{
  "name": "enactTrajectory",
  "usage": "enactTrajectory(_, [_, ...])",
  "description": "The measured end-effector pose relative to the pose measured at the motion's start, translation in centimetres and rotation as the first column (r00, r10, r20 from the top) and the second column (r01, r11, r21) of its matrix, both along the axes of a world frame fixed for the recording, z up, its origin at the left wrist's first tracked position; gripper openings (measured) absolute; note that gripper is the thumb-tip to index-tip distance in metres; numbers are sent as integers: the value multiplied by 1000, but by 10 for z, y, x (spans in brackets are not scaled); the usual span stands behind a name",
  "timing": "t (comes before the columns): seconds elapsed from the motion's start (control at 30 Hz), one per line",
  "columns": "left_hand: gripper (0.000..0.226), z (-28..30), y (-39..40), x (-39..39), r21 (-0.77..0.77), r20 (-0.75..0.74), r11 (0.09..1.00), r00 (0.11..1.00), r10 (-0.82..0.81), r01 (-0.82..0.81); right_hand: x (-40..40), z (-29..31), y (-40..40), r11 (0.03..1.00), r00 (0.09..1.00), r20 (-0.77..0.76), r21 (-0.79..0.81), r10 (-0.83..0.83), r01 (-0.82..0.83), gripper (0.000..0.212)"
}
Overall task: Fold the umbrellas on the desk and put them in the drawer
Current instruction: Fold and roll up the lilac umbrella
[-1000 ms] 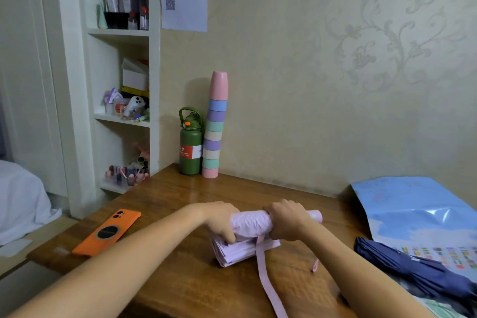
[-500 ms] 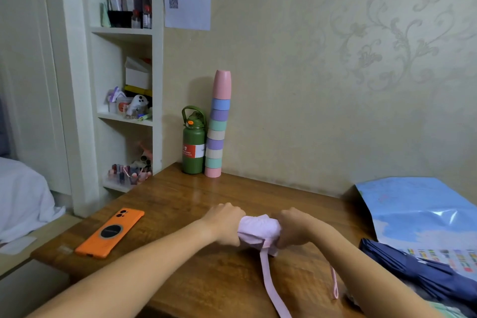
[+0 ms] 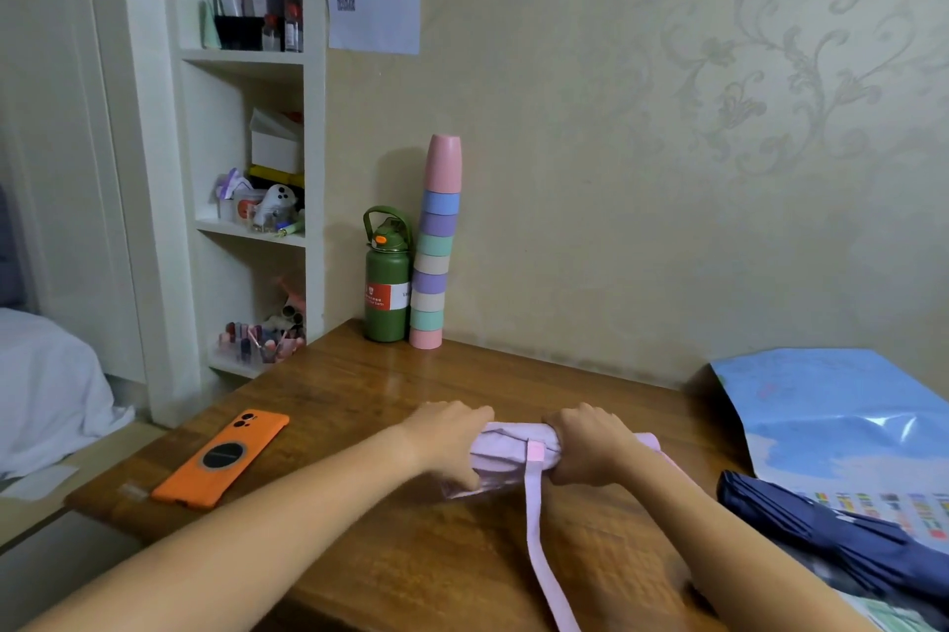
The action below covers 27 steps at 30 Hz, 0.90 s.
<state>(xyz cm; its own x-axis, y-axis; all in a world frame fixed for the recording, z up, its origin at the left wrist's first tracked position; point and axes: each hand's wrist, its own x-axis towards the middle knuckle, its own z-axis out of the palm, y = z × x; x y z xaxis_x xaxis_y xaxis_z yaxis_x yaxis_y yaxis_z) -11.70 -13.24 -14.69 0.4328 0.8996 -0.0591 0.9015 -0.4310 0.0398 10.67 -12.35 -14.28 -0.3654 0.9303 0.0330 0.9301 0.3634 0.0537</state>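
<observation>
Change since the earlier frame: both hands had been drawn a little apart along the pink umbrella (image 3: 513,446), so that more of the rolled canopy and the root of its strap (image 3: 536,508) were exposed between them.
Left hand: the left hand (image 3: 449,441) was curled round the left end of the roll, with loose pleats pressed beneath it.
Right hand: the right hand (image 3: 590,444) was clenched round the right part of the roll, a short pale end being left showing beyond it.
Step in hand: the canopy was judged to be mid-roll, not yet fastened; the strap was left trailing toward the near edge of the desk (image 3: 390,405).
Next move: the strap would need to be wound round the roll and closed while the roll was kept tight.
Still to be done: the navy umbrella (image 3: 842,534) was lying at the right, near the hands; no drawer was in view.
Surface: an orange phone (image 3: 223,457), a green bottle (image 3: 386,287), a stack of cups (image 3: 436,241) and a blue bag (image 3: 847,405) were set on the wood.
Room: a white shelf unit (image 3: 251,143) and patterned wallpaper were seen behind.
</observation>
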Motion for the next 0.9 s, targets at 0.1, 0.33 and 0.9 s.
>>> enactTrajectory(0.1, [79,-17,-7,20,213,-18,976,998,53,-48,4,2,3,992,999,-43,-125,-17,12,26])
enactTrajectory(0.33, [36,-12,-3,22,189,17,978,996,88,-90,1,-2,7,995,999,8,-94,31,-30,57])
enactTrajectory(0.9, [52,-11,-1,-2,73,-48,997,999,-18,21,-12,-15,-2,1000,1000,6,-28,2,-2,35])
